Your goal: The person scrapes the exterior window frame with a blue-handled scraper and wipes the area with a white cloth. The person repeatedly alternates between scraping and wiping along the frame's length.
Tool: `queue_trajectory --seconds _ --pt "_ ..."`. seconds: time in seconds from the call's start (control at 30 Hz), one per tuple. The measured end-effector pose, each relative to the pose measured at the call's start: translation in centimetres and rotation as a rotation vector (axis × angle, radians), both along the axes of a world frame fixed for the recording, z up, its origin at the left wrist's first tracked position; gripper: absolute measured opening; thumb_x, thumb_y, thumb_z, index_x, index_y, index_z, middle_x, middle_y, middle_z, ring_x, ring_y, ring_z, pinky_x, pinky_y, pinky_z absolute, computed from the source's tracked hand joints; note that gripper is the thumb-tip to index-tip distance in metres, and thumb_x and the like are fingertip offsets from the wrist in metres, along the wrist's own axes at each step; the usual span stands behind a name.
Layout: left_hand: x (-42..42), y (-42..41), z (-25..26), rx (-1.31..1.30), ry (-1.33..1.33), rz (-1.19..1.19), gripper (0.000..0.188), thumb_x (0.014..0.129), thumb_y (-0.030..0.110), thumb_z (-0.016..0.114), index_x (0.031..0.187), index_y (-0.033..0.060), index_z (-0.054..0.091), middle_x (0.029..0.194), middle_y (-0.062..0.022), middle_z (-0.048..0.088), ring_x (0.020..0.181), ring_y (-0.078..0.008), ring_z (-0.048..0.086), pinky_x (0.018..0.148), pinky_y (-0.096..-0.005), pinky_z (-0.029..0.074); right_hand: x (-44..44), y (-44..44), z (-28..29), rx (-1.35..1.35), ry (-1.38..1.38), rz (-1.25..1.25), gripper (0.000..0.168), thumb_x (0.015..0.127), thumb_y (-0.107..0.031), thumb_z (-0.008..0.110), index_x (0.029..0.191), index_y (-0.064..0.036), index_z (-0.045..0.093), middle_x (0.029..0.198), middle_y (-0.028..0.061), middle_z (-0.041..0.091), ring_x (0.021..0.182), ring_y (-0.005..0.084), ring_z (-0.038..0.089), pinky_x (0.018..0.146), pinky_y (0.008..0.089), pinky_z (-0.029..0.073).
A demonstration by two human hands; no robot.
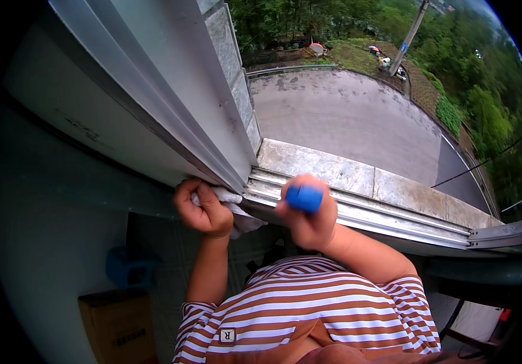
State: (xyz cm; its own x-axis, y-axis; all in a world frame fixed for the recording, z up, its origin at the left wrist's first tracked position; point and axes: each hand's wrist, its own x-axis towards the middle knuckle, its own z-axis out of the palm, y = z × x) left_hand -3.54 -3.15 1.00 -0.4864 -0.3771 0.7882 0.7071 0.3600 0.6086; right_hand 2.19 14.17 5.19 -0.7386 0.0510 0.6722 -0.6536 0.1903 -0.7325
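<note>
My left hand (204,209) grips a white cloth (247,224) at the lower corner of the aluminium window frame (188,104). The cloth's loose end hangs down below the fingers. To the right, my right hand (313,227) is closed around a blue object (304,198), blurred by motion; only its blue end shows, and I cannot tell what it is. This hand is over the left part of the metal sliding-window track (379,222). The far side of the track borders a weathered stone outer sill (320,160).
Beyond the sill the view drops to a paved road (333,109) with a utility pole (408,38) and trees. A dark cable crosses at the right. Indoors, a cardboard box (115,327) and a blue plastic stool (131,268) stand at lower left.
</note>
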Motion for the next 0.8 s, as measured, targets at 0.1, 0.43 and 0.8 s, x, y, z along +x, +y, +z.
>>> queue_trajectory --seconds 0.1,0.43,0.8 --pt "-0.5 0.0 -0.3 -0.065 0.058 0.065 0.017 0.093 0.012 0.052 0.101 -0.0031 0.05 0.092 -0.0099 0.053 0.082 -0.0159 0.048 0.078 -0.0284 0.041 -3.2 0.4 0.1 -0.356 -0.236 -0.097 0.022 0.087 -0.011 0.065 0.098 -0.002 0.049 0.075 0.0052 0.054 0.062 0.0126 0.05 0.057 0.0264 0.042" --pt "-1.6 0.8 -1.4 -0.005 0.186 0.086 0.02 0.092 0.015 0.054 0.1 -0.0025 0.05 0.094 -0.0133 0.055 0.082 -0.0201 0.051 0.077 -0.0311 0.042 -8.0 2.6 -0.5 -0.689 -0.62 -0.07 0.017 0.09 -0.015 0.059 0.091 -0.004 0.046 0.066 0.0006 0.05 0.056 0.0087 0.048 0.052 0.0246 0.041" --pt "-1.4 0.4 -1.3 -0.046 0.171 0.083 0.021 0.093 0.016 0.054 0.102 -0.002 0.049 0.097 -0.0136 0.054 0.084 -0.0203 0.051 0.079 -0.0317 0.042 -9.4 4.9 -0.6 -0.853 -0.838 -0.066 0.017 0.088 -0.014 0.061 0.083 -0.006 0.047 0.068 0.0031 0.05 0.054 0.0124 0.05 0.048 0.0281 0.044"
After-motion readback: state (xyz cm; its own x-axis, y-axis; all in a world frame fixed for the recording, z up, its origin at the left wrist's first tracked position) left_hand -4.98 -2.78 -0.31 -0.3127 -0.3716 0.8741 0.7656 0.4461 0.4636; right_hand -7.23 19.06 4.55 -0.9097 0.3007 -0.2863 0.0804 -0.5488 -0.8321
